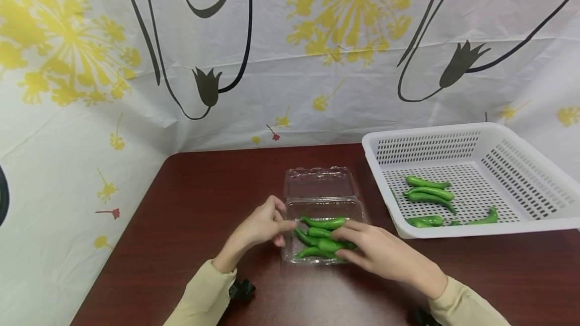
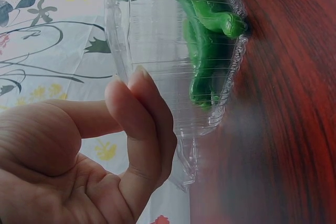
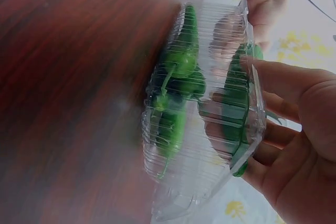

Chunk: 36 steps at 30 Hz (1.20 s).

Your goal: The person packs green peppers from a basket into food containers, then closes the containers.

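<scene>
In clamshell point(image 1: 322, 209): peppers point(image 1: 323, 223) | basket point(image 1: 489, 229): others point(image 1: 429, 192) | right fingers point(image 1: 351, 235): gripping pepper point(image 3: 234, 98) | left fingers point(image 2: 147, 114): grip unclear

It's bright in here, the light spread evenly over the white cloth printed with yellow and grey flowers point(image 1: 272, 69), with faint grey shading in its corner folds. A pale sheen washes the near part of the dark red-brown wooden table point(image 1: 217, 190), as though lit from above, and soft shadow dims it below the person's right hand point(image 1: 385, 253). Small glints outline the clear ribbed plastic box point(image 1: 320, 185) and dot the glossy green peppers point(image 1: 333, 224). The head view is fairly crisp, though it stretches the white perforated plastic basket point(image 1: 489, 229) toward the right edge. Both wrist views look softer, hazier: milky patches blur the wood grain, and the cloth washes out.
</scene>
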Each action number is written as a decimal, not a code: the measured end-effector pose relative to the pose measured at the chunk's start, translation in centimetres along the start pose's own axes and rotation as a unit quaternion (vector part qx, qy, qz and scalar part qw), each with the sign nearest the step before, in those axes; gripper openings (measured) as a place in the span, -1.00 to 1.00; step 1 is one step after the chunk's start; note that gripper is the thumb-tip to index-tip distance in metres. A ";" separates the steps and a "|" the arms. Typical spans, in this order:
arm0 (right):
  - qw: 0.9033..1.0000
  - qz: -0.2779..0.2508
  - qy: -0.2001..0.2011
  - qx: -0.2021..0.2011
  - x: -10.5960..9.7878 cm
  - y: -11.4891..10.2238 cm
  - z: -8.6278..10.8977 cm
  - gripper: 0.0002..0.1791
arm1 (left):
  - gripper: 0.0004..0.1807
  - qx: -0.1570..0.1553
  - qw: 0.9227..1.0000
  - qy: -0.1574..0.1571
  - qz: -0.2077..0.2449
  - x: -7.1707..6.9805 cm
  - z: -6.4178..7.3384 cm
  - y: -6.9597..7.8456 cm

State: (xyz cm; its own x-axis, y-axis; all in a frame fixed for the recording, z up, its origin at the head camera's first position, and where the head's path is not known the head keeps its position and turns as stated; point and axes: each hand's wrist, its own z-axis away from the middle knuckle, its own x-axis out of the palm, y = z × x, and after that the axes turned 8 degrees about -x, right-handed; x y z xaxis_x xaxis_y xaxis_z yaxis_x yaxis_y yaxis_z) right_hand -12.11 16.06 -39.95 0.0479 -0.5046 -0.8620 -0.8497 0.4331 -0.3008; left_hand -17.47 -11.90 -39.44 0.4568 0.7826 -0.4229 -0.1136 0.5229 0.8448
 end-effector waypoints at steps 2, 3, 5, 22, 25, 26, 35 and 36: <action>1.000 0.001 0.001 -0.002 0.1 0.0 0.0 -0.75 | -0.55 0.001 1.000 0.000 0.000 0.0 0.0 0.0; 1.000 0.001 0.001 -0.002 0.1 0.0 0.0 -0.75 | -0.55 0.001 1.000 0.000 0.001 0.0 -0.1 0.0; 1.000 0.001 0.002 -0.003 0.1 0.0 0.0 -0.75 | -0.55 0.002 1.000 0.000 0.002 0.0 -0.1 -0.1; 1.000 0.006 -0.010 0.002 0.7 -0.1 -0.1 -0.79 | -0.54 -0.001 1.000 0.001 0.007 0.1 -0.2 -0.2; 1.000 0.011 -0.011 0.000 0.9 0.0 -0.1 -0.80 | -0.55 -0.001 1.000 0.001 0.010 0.1 -0.2 -0.2; 1.000 0.013 -0.010 -0.001 0.9 0.0 -0.1 -0.80 | -0.55 -0.001 1.000 0.001 0.011 0.2 -0.2 -0.2; 1.000 0.014 -0.009 -0.006 1.2 0.0 -0.2 -0.83 | -0.57 -0.004 1.000 0.002 0.012 0.2 -0.3 -0.1; 1.000 0.014 -0.009 -0.006 1.2 0.0 -0.2 -0.84 | -0.57 -0.003 1.000 0.002 0.012 0.2 -0.3 -0.1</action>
State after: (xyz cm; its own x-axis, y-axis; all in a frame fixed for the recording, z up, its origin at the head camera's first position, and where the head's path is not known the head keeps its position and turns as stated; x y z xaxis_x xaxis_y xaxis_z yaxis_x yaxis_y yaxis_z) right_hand -12.15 15.35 -40.91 0.0342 -0.4784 -0.8775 -0.8570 0.4377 -0.2720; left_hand -17.65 -11.72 -39.75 0.4499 0.7961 -0.4048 -0.1298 0.5068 0.8523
